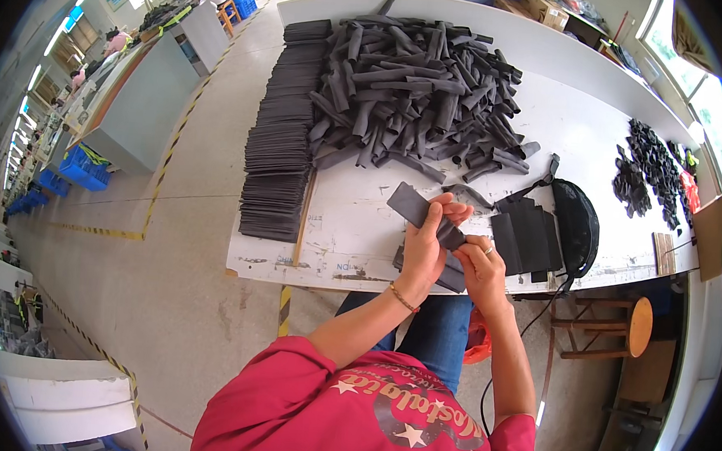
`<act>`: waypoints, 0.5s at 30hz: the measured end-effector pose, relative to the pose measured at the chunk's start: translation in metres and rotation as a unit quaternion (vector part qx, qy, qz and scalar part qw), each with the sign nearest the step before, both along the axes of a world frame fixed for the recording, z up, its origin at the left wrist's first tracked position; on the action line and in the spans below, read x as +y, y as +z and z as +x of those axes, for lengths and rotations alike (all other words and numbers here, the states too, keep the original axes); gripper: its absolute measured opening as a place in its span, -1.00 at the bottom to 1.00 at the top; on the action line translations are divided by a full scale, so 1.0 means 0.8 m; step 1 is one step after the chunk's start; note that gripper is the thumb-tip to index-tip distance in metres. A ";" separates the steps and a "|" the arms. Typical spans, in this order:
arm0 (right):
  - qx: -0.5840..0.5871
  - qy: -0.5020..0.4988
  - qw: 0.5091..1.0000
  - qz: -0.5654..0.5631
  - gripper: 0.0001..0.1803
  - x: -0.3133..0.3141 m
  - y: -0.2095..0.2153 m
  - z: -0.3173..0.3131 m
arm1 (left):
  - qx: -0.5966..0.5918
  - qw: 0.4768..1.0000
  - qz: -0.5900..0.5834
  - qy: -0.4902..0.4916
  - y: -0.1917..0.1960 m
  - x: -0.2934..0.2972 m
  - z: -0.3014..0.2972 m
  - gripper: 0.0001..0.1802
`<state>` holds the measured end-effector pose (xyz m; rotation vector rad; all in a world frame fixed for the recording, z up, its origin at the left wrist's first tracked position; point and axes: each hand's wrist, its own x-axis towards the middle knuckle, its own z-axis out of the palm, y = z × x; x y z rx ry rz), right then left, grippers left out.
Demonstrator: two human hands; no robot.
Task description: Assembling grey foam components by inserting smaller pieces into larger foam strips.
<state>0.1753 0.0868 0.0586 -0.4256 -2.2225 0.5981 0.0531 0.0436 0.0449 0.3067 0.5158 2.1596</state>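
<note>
Both my hands are over the near edge of the white table [336,232], closed on a dark grey fabric piece [408,202]. My left hand [428,244] grips its middle with the thumb on top, and a flat end sticks out up and to the left. At the lower right end, my right hand [482,268] pinches the same piece with bent fingers. More flat dark pieces [453,274] lie just below my hands, partly covered by them. To the right, several dark fabric pieces [526,237] lie overlapping beside a rounded black object [574,226] with a cord.
A large heap of curled dark fabric pieces [423,89] fills the table's back. Along its left runs a long row of flat stacked pieces [279,146]. Small black pieces [653,173] lie at the far right. A wooden stool [638,327] stands right of me.
</note>
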 end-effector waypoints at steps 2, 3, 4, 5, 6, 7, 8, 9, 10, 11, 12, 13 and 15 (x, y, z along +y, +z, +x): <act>-0.003 -0.002 1.000 -0.007 -0.82 -0.001 0.000 0.000 | -0.003 1.000 0.000 -0.001 -0.002 0.000 0.000 -0.64; -0.006 -0.003 1.000 -0.013 -0.83 -0.002 0.000 0.000 | 0.002 1.000 0.001 0.002 -0.003 0.000 0.000 -0.64; -0.007 -0.006 1.000 -0.014 -0.83 -0.003 0.002 0.000 | 0.006 1.000 0.002 0.003 -0.002 0.001 0.000 -0.63; -0.010 -0.024 0.998 -0.066 -0.86 -0.007 0.005 0.000 | 0.006 1.000 0.001 0.000 0.000 0.001 -0.001 -0.63; -0.013 -0.043 0.992 -0.117 -0.88 -0.011 0.006 -0.002 | 0.004 1.000 -0.006 0.005 0.001 0.001 -0.004 -0.62; -0.013 -0.050 0.992 -0.118 -0.88 -0.014 0.006 -0.006 | 0.001 1.000 -0.012 0.008 0.004 0.002 -0.005 -0.62; 0.038 -0.058 0.965 -0.252 -0.88 -0.017 0.005 -0.012 | -0.001 1.000 -0.011 -0.002 0.008 0.003 -0.003 -0.62; 0.092 -0.065 0.918 -0.381 -0.88 -0.017 0.000 -0.016 | 0.016 1.000 -0.010 -0.001 0.010 0.003 -0.002 -0.60; 0.143 -0.090 0.893 -0.417 -0.84 -0.018 -0.007 -0.030 | 0.035 0.999 -0.011 0.001 0.012 0.003 -0.005 -0.59; 0.188 -0.094 0.888 -0.409 -0.85 -0.023 -0.010 -0.029 | 0.029 1.000 0.002 0.006 0.014 0.006 -0.010 -0.58; 0.233 -0.098 0.881 -0.399 -0.86 -0.028 -0.010 -0.025 | 0.033 0.999 0.011 0.017 0.016 0.005 -0.018 -0.59; 0.278 -0.092 0.864 -0.409 -0.88 -0.026 -0.019 -0.020 | 0.027 0.999 0.029 0.011 0.020 0.001 -0.023 -0.59; 0.313 -0.097 0.818 -0.473 -0.87 -0.011 -0.031 0.007 | 0.021 0.999 0.047 -0.002 0.026 -0.001 -0.030 -0.59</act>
